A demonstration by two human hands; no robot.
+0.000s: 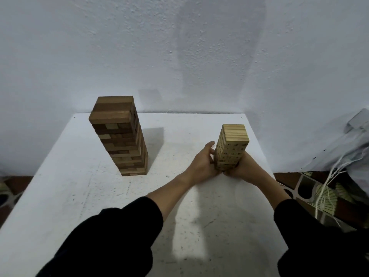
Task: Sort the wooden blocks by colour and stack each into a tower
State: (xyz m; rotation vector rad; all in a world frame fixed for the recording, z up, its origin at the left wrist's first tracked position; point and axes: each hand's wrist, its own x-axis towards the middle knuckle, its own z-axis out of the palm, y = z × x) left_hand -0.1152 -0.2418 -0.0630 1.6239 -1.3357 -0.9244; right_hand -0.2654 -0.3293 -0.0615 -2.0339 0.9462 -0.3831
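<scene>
White table [60, 196] fills lower frame. Dark tower [119, 136] upright, centre left. Pale tower [231, 148] upright, centre right. Both arms extended, black sleeves pushed up. Left hand [201, 164], right hand [243, 168] cupped around pale tower base, fingers curled against opposite sides.
</scene>
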